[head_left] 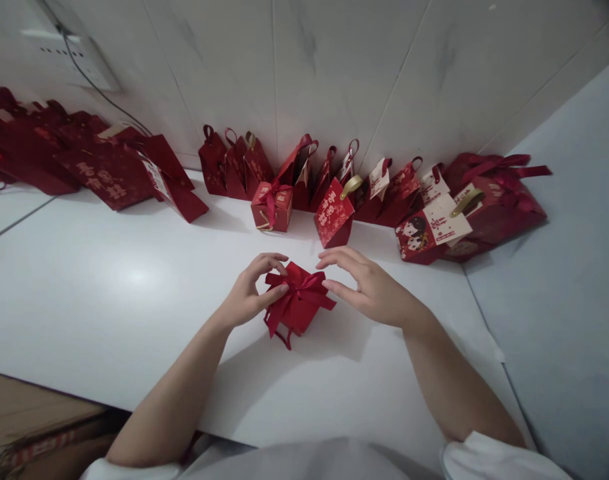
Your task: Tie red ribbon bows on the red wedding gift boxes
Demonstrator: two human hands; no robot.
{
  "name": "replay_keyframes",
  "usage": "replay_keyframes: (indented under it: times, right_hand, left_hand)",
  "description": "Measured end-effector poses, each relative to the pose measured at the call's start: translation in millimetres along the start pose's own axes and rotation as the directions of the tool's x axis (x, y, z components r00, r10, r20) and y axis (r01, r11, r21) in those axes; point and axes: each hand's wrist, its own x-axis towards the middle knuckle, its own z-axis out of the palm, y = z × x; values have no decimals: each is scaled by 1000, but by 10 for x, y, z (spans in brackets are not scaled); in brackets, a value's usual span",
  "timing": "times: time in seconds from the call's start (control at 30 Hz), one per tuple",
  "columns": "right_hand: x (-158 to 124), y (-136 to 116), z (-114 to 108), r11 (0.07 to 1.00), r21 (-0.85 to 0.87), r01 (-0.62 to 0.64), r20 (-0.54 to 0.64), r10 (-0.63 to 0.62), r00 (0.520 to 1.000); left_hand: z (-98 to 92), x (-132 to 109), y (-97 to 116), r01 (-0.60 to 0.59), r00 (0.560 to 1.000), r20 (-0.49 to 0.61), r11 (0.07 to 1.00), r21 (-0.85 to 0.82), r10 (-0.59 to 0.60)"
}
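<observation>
On the white table in front of me sits a small red gift box (300, 319) topped by a dark red ribbon bow (304, 288). A cord handle (285, 339) hangs at its near side. My left hand (251, 293) is at the box's left, its thumb over the bow's left part and its fingers curved behind, apart from the thumb. I cannot tell how firmly it touches the ribbon. My right hand (369, 283) hovers at the right of the bow with thumb and fingers apart, the thumb tip close to a ribbon end. Nothing shows in it.
Along the tiled wall stands a row of red gift boxes (259, 160) with ribbon loops. A bow-tied box (273, 207) and a tilted box (334, 213) stand before it. Larger red bags (109, 173) fill the left; a big bowed bag (509, 207) stands right.
</observation>
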Motion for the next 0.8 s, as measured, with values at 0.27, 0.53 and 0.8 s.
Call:
replay_keyframes:
  times: [0.27,0.53,0.8]
  right_hand:
    - [62,45,48,991,110,-74,135,58,989]
    - [81,60,69,985,148,-91,165,66,984]
    - [90,40,65,963,252,-91,198,41,979]
  left_hand:
    - [-77,20,-26,96,995,-1,995,-11,-96]
    - [-64,8,12,198,980,61,925,-325,-189]
    - [-14,16,6,138,990,66,879,-457,-122]
